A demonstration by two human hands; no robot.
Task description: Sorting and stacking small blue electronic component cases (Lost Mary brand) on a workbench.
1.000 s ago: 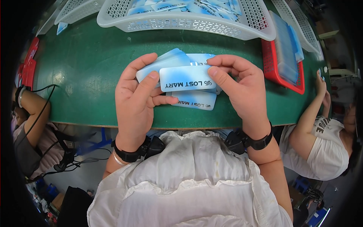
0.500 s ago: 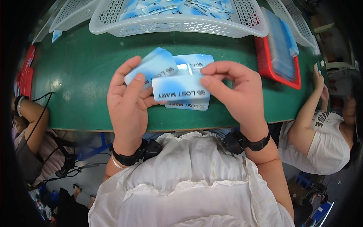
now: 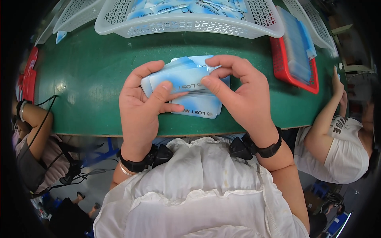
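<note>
My left hand (image 3: pixel 139 101) is closed on a small fanned stack of pale blue-and-white cards (image 3: pixel 160 81), thumb on top and fingers beneath. Over that stack lies a top card (image 3: pixel 184 77) with dark print. Its right end is pinched between the thumb and forefinger of my right hand (image 3: pixel 250 89). Below both hands, more cards of the same kind (image 3: pixel 198 104) rest on the green table (image 3: pixel 87 91) in an overlapping pile, partly hidden by the held ones.
A white perforated basket (image 3: pixel 190 29) full of similar cards stands at the far side. To the right, a red basket (image 3: pixel 303 85) holds a row of clear-and-blue packets (image 3: pixel 294 51). Co-workers sit on both sides; one's hand (image 3: pixel 337 83) rests near the table's right edge.
The card in my right hand has moved up and left onto the stack in my left hand. My left fingers have shifted around the stack, which is now less tilted.
</note>
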